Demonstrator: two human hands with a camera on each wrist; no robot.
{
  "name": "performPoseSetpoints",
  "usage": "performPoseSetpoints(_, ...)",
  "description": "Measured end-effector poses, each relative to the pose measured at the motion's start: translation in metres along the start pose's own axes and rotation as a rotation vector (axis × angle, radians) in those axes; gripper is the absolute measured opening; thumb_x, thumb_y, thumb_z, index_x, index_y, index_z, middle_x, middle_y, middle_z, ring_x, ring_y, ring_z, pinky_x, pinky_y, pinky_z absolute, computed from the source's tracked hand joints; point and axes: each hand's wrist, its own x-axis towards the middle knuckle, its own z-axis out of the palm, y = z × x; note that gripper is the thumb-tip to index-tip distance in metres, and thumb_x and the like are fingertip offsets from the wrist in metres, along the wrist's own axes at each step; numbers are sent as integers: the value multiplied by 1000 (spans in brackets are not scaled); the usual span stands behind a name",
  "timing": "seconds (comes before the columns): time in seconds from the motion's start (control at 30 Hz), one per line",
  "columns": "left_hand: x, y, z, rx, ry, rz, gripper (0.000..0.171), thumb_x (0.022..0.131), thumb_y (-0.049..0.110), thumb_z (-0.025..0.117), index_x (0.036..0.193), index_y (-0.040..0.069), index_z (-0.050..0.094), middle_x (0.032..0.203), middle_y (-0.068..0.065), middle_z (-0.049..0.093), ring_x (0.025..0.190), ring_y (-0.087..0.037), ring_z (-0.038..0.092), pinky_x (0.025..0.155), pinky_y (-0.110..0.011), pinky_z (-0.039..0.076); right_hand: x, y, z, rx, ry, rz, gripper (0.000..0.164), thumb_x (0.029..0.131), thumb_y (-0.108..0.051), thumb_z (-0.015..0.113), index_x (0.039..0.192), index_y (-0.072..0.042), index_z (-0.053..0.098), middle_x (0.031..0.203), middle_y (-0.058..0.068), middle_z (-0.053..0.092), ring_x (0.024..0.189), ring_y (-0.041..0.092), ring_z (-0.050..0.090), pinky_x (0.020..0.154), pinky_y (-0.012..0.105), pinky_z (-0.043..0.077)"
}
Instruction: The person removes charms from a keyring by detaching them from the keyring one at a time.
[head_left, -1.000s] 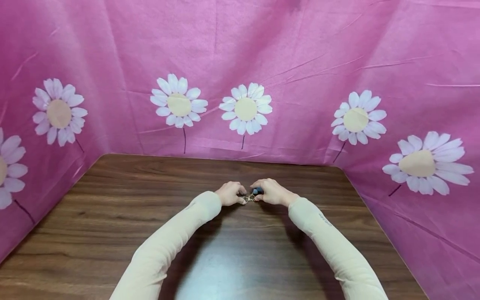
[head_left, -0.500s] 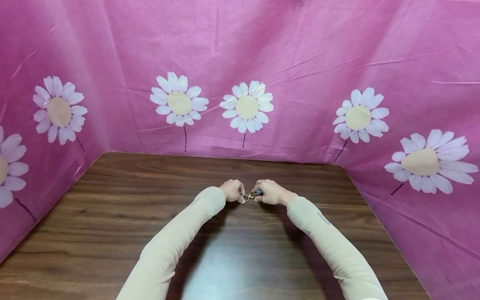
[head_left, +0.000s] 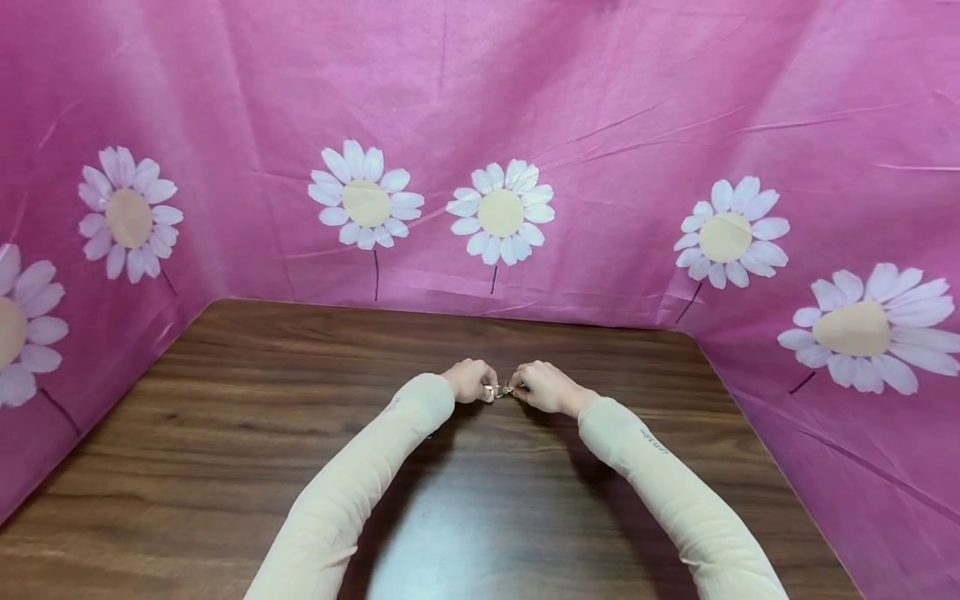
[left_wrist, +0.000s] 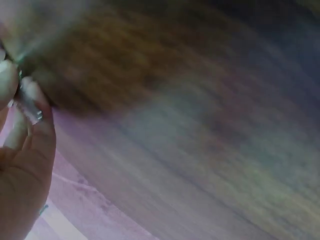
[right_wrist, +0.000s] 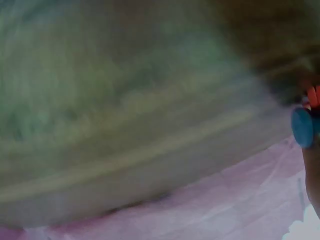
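Over the far middle of the table, my two hands hold a keychain between them, with its gold-coloured metal ring (head_left: 499, 392) and clasp (head_left: 508, 389) spanning the gap. My left hand (head_left: 468, 381) pinches a small silvery metal piece (left_wrist: 31, 107) at the ring's side between thumb and fingers; its exact kind I cannot tell. On the other side, my right hand (head_left: 547, 387) grips the clasp end with its fingertips. The right wrist view catches a blue round piece (right_wrist: 303, 127) and a red piece (right_wrist: 314, 96) by that hand at the frame's edge. The palm hides the rest.
The brown wood-grain table (head_left: 315, 358) reaches back to a pink cloth (head_left: 600, 100) printed with white daisies, which encloses its back and both sides. Both wrist views are blurred.
The clasp has shifted slightly right with my right hand. A silvery piece now shows at my left fingertips, and the blue piece is hidden in the head view. The head view has shifted slightly.
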Motion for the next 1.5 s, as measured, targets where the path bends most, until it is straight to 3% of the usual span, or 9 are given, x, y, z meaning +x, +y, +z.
performPoseSetpoints(0.13, 3, -1, -7, -64, 31, 12, 5, 77, 12, 70, 82, 15, 69, 81, 3, 69, 81, -12, 59, 80, -28, 46, 1, -2, -12, -22, -4, -7, 8, 77, -7, 65, 73, -14, 66, 71, -6, 63, 64, 7, 55, 60, 29, 48)
performPoseSetpoints(0.27, 2, -2, -13, -113, 102, 29, 5, 80, 14, 68, 85, 14, 69, 83, 2, 69, 80, -11, 59, 79, -27, 46, 1, -3, -24, 23, 36, 41, 6, 80, -9, 65, 82, -11, 70, 77, -4, 68, 70, 10, 61, 65, 31, 50)
performPoseSetpoints(0.53, -7, -8, -7, -316, 229, 68, 8, 84, 17, 64, 86, 13, 71, 84, 2, 70, 76, -6, 57, 70, -21, 46, -6, -9, -32, 220, 114, 160, 12, 84, -13, 65, 92, -7, 71, 82, 2, 69, 52, 3, 53, 62, 25, 48)
performPoseSetpoints(0.73, -19, 2, -12, -473, 354, 45, 9, 84, 17, 65, 87, 12, 71, 87, 0, 70, 85, -12, 61, 75, -24, 48, -8, -16, -42, 302, 212, 178, 12, 82, -14, 67, 91, -8, 73, 72, -1, 68, 61, 5, 55, 61, 28, 48)
performPoseSetpoints(0.87, -25, 7, -15, -657, 402, 44, 12, 83, 11, 65, 93, 8, 70, 88, -6, 70, 79, -15, 62, 68, -23, 49, -9, -21, -47, 390, 228, 202, 13, 84, -13, 65, 92, -6, 72, 67, 1, 67, 61, 7, 58, 61, 31, 50)
performPoseSetpoints(1.03, -36, 11, -13, -877, 416, 41, 17, 86, 7, 61, 100, -1, 66, 89, -15, 69, 71, -14, 62, 61, -23, 49, -9, -29, -49, 481, 218, 253, 14, 85, -13, 64, 93, -4, 71, 80, 4, 71, 70, 10, 64, 68, 25, 51)
performPoseSetpoints(1.23, -45, 14, -13, -885, 457, 31, 16, 86, 9, 62, 96, -1, 67, 84, -17, 67, 65, -10, 57, 56, -20, 45, -9, -36, -53, 542, 201, 241, 13, 86, -10, 62, 94, -5, 70, 82, 9, 71, 61, 10, 63, 58, 23, 51)
performPoseSetpoints(1.37, -46, 17, -17, -888, 439, 59, 16, 86, 10, 62, 96, -3, 66, 78, -17, 65, 59, -9, 52, 52, -19, 42, -12, -37, -56, 522, 213, 219, 15, 87, -8, 60, 99, -8, 68, 82, 9, 70, 63, 11, 61, 57, 22, 50)
performPoseSetpoints(1.5, -52, 26, -26, -892, 401, 75, 17, 87, 6, 61, 97, -7, 65, 68, -6, 61, 54, -8, 47, 49, -18, 39, -15, -38, -58, 435, 218, 175, 18, 88, -6, 57, 103, -8, 67, 85, 8, 69, 65, 14, 61, 59, 22, 48)
